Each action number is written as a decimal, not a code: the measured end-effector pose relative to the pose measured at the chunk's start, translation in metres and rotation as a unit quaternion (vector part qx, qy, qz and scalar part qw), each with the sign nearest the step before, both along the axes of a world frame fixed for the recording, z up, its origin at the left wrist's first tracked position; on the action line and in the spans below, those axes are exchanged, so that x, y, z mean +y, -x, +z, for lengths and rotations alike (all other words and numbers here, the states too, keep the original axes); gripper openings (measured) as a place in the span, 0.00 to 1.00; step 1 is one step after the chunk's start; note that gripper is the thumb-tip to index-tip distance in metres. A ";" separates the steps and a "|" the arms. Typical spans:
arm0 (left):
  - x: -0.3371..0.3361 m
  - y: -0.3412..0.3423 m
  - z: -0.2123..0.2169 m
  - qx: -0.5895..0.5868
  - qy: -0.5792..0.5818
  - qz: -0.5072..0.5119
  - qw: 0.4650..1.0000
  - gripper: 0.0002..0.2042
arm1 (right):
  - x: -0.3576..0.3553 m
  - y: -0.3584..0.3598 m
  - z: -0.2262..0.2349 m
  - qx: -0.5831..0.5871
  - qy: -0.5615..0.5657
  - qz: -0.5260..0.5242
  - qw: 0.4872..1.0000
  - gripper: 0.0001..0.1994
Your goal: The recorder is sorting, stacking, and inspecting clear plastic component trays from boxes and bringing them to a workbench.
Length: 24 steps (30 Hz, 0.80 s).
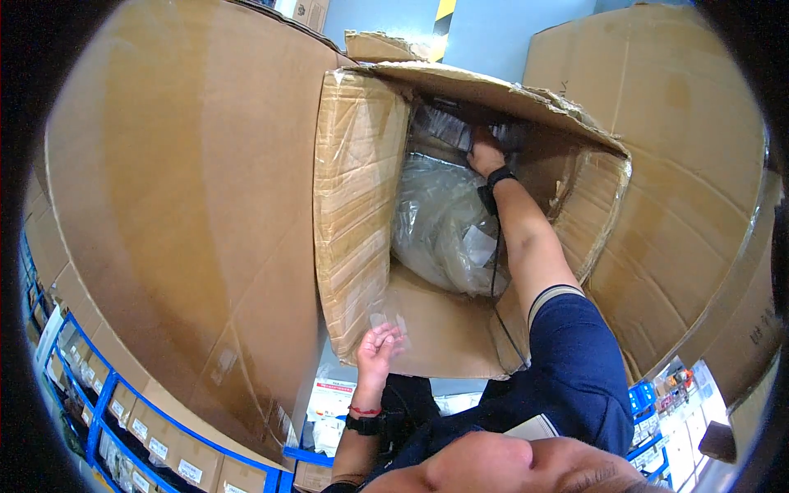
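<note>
A tall, open cardboard box [353, 189] with worn flaps stands before me. My right hand [486, 154] reaches deep into its far part, beside clear plastic packs [444, 127]; its fingertips are lost in shadow, so their grip is unclear. Below that hand, a large crumpled clear plastic bag [440, 222] with a white slip [480, 245] lies inside the box. My left hand [380, 345] is at the near left edge of the box, fingers curled on a small piece of clear plastic [378, 319].
Large cardboard boxes flank the open one, at left [189, 189] and right [682, 181]. A blue-framed rack [99, 403] with cartons is at the lower left. Yellow and black tape [442, 29] marks the floor beyond. A thin black cord [495, 283] hangs along my right arm.
</note>
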<state>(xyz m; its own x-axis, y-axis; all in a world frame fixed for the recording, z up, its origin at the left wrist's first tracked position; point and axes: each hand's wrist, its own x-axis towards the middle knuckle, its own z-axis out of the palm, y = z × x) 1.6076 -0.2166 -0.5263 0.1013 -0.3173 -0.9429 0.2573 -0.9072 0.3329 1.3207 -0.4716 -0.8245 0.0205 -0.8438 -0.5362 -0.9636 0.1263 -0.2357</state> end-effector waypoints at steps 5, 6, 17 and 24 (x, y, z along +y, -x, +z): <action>-0.002 0.008 -0.004 0.014 0.022 -0.014 1.000 0.14 | 0.018 0.023 -0.045 -0.061 0.056 -0.123 0.989 0.21; 0.001 0.007 -0.004 0.010 0.022 -0.013 1.000 0.14 | 0.015 0.011 -0.044 -0.068 0.052 -0.119 0.989 0.21; 0.006 0.016 -0.007 0.022 0.015 -0.020 0.999 0.15 | -0.003 0.018 -0.063 -0.017 0.034 -0.213 0.976 0.14; 0.015 0.015 -0.010 0.025 0.018 -0.016 0.999 0.14 | -0.009 0.000 -0.039 -0.008 -0.017 -0.229 0.973 0.17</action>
